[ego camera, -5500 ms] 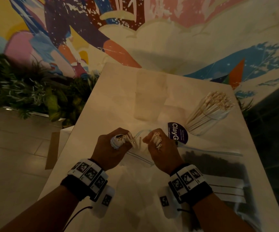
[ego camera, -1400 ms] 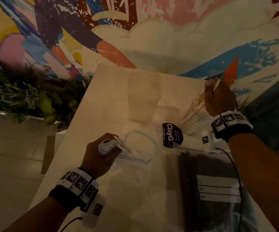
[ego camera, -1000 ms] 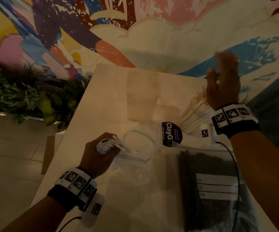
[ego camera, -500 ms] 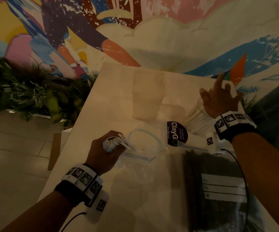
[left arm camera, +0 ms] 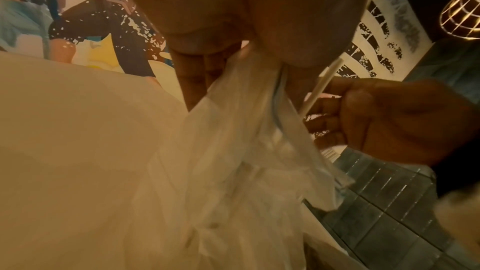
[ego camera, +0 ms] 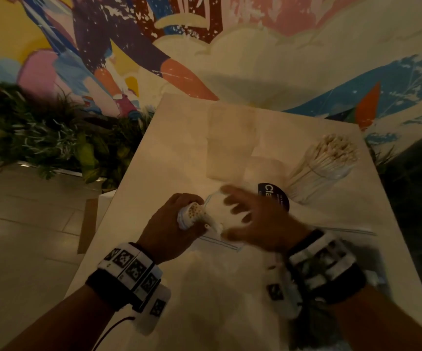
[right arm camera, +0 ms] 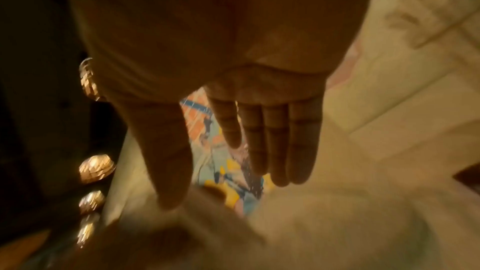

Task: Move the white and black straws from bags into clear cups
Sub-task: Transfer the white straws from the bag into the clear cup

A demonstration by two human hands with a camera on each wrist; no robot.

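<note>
My left hand point(ego camera: 179, 220) grips the neck of a clear zip bag point(left arm camera: 233, 151) with a bundle of white straws point(ego camera: 193, 216) sticking out of the fist. One white straw point(left arm camera: 322, 85) stands apart in the left wrist view. Blurred by motion, my right hand point(ego camera: 230, 214) is spread just right of the bundle and holds nothing; its fingers point(right arm camera: 275, 143) are straight. A clear cup point(ego camera: 323, 171) packed with white straws stands at the back right, and an empty clear cup point(ego camera: 230, 143) at the back centre. The bag of black straws point(ego camera: 316, 323) lies mostly hidden under my right forearm.
The pale table point(ego camera: 169, 148) is narrow, with its left edge close to my left hand. A dark round label point(ego camera: 272, 196) lies by the full cup. Green plants point(ego camera: 40, 143) and a painted wall stand behind and to the left.
My right hand dropped its straws at the back-right cup, opened, and swung back down to the left beside the bundle. My left hand kept its grip in place.
</note>
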